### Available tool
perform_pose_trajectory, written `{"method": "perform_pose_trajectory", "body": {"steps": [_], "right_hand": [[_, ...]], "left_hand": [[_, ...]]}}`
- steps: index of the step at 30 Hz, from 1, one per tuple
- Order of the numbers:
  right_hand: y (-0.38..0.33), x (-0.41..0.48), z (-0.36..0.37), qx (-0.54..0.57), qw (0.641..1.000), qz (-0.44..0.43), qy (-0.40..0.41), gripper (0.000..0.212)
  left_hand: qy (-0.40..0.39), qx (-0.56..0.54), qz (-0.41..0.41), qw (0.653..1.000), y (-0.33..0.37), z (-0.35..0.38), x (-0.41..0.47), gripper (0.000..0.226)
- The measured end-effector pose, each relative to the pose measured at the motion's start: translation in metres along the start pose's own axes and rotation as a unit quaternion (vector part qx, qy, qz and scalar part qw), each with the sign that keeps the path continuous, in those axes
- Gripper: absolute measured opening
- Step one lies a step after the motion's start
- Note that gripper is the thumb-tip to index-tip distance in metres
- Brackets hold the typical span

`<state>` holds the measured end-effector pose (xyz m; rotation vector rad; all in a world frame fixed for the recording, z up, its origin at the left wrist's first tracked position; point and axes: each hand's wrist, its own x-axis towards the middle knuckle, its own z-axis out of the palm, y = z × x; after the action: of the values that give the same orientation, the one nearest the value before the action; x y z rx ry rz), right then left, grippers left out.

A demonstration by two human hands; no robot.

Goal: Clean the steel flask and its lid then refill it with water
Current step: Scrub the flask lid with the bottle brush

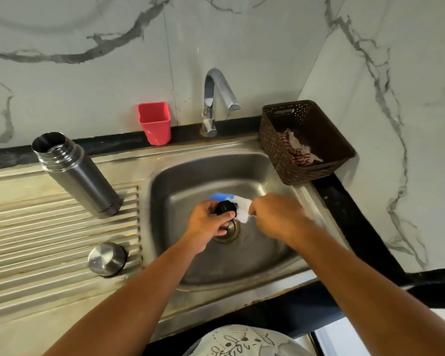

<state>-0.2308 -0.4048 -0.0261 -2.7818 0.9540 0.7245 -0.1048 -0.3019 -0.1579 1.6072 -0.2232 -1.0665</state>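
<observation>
The steel flask (77, 176) stands open and upright on the ribbed drainboard, left of the sink basin (190, 181). Its steel cap (107, 258) rests upside up on the drainboard nearer me. Over the drain, my left hand (208, 224) grips a small black inner lid (226, 208). My right hand (278, 217) holds a brush with white bristles and a blue head (239, 205) pressed against that lid. The brush handle is hidden inside my fist.
A chrome tap (216, 98) rises behind the basin; no water is running. A red plastic cup (155, 123) stands left of it. A brown woven basket (306, 142) with a cloth sits at the sink's right corner. Marble walls close in behind and right.
</observation>
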Motion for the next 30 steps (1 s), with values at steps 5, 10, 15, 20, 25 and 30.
{"method": "perform_pose_trajectory", "body": {"steps": [5,10,15,20,25,30], "right_hand": [[0.038,-0.012,-0.020,0.022,0.999,0.023,0.041,0.035],[0.013,-0.017,-0.023,-0.025,0.999,-0.017,0.038,0.041],[0.015,-0.003,-0.018,0.010,0.999,-0.006,0.049,0.039],[0.033,-0.015,-0.029,0.034,0.998,-0.021,0.054,0.037],[0.008,0.012,-0.010,0.045,0.998,-0.015,0.042,0.041],[0.038,-0.015,-0.035,0.081,0.995,-0.011,0.055,0.033]], "left_hand": [[0.044,-0.016,-0.020,0.999,0.000,-0.023,0.008,0.029],[0.013,0.011,-0.009,1.000,-0.003,-0.008,0.007,0.036],[0.012,0.015,-0.034,0.999,-0.013,0.002,0.004,0.041],[0.050,-0.019,-0.035,0.998,-0.007,-0.022,0.012,0.050],[-0.019,0.000,-0.028,0.999,0.000,0.011,0.000,0.047],[0.052,-0.023,-0.034,0.998,-0.008,-0.035,0.006,0.048]]}}
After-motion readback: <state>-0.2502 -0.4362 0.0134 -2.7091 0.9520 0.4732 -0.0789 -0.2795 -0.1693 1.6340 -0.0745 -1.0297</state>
